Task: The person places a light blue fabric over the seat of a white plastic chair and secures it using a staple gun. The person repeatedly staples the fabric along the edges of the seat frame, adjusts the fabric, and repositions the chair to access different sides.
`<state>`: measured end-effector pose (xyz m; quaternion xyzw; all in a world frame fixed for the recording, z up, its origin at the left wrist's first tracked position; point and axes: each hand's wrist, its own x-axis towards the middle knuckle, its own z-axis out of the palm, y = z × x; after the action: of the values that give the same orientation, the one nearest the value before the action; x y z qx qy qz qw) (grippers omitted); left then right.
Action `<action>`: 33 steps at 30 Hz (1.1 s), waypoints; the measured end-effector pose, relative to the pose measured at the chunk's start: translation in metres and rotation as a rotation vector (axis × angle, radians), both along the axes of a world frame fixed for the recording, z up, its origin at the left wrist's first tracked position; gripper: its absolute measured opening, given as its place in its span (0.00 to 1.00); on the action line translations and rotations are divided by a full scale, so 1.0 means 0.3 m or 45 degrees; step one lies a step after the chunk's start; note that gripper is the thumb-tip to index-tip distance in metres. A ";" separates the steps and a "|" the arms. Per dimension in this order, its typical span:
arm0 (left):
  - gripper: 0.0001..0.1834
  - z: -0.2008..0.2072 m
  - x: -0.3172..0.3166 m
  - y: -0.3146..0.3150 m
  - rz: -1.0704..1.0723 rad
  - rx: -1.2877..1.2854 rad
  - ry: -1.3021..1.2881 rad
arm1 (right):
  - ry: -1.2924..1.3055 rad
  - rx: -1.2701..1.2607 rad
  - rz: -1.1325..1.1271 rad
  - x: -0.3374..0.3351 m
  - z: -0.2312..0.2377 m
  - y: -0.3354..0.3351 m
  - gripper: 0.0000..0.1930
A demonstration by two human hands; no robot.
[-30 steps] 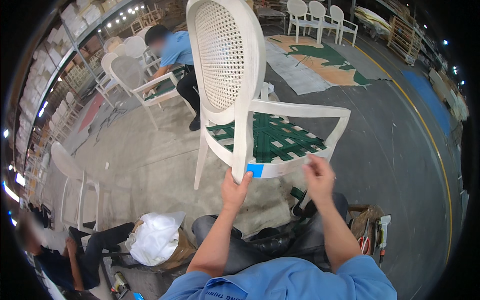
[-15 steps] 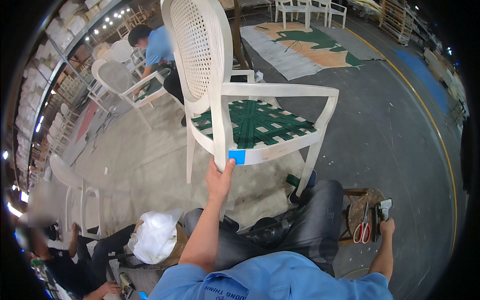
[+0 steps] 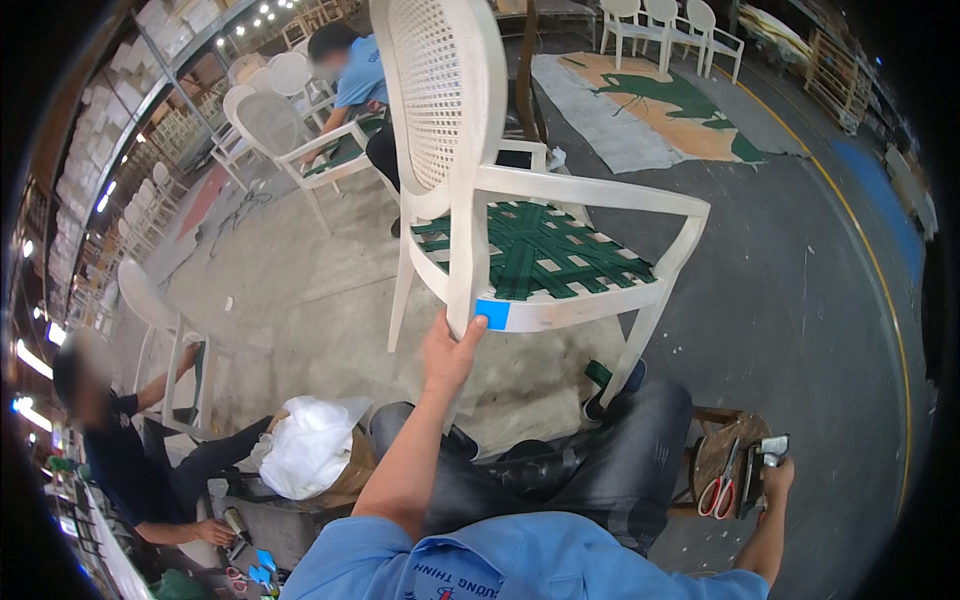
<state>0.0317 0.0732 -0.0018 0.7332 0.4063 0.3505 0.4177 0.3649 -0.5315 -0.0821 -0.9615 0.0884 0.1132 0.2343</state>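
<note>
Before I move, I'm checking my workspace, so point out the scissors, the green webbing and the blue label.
Scissors (image 3: 722, 481), head view: where the blades meet the handles.
Green webbing (image 3: 520, 262), head view: a strip near the middle.
Blue label (image 3: 495, 314), head view: middle of its face.

Illum.: moderate overall, dim twd. outer edges. Strip lamps (image 3: 34, 359) at L rim blown out w/ glare; smaller ceiling lights (image 3: 237, 30) upper L. Floor (image 3: 290, 290) paler at ctr., darker on R. Shadows soft, weak. White chair (image 3: 463, 250) reasonably sharp; 2 co-workers' faces (image 3: 88, 365) blurred. Fisheye dist.: yellow line (image 3: 881, 273) bowed, corners black.
</note>
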 end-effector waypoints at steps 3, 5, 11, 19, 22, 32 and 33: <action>0.35 -0.015 0.009 -0.002 0.000 -0.070 -0.079 | -0.511 0.008 0.108 0.017 0.152 -0.039 0.28; 0.35 -0.019 -0.007 0.004 -0.003 -0.077 -0.057 | -0.575 0.231 0.344 0.002 0.250 -0.003 0.30; 0.37 0.000 -0.001 -0.001 -0.014 -0.054 -0.026 | -0.507 0.939 0.209 -0.134 0.569 0.321 0.26; 0.35 0.024 -0.010 0.010 -0.038 -0.148 0.011 | -0.379 0.857 1.537 -0.472 0.789 1.139 0.36; 0.35 0.025 -0.015 0.007 -0.038 -0.145 0.002 | -0.415 0.685 1.816 -0.538 0.782 1.319 0.36; 0.36 0.011 -0.021 0.016 -0.045 -0.058 -0.031 | -0.487 0.504 1.970 -0.562 0.668 1.466 0.42; 0.36 0.011 -0.024 0.017 -0.047 -0.058 -0.033 | -0.488 0.493 1.970 -0.567 0.666 1.467 0.42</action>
<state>0.0247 0.0784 0.0014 0.7264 0.3950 0.3429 0.4458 0.1948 -0.0913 0.1178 -0.6957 -0.6625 0.0897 0.2630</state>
